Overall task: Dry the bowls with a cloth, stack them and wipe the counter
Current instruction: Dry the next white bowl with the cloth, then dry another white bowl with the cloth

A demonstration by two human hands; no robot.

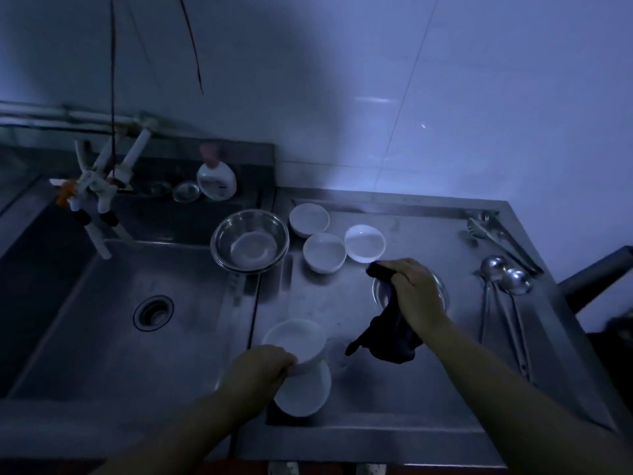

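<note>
Stacking under way, with drying not finished. Left hand (260,366) gripping the rim of a white bowl (295,341), held over a second white bowl (303,392) at the near edge of the steel counter (428,399). Right hand (416,291) clutching a dark cloth (387,332), fingers curled round it, hovering above what looks like a metal bowl (442,293), mostly hidden in the gloom. Three more white bowls (323,252) clustered farther back, beside a large steel bowl (250,240) at the sink (102,320) edge. Next, likely: lower the held bowl squarely into the one beneath, then reach for another.
</note>
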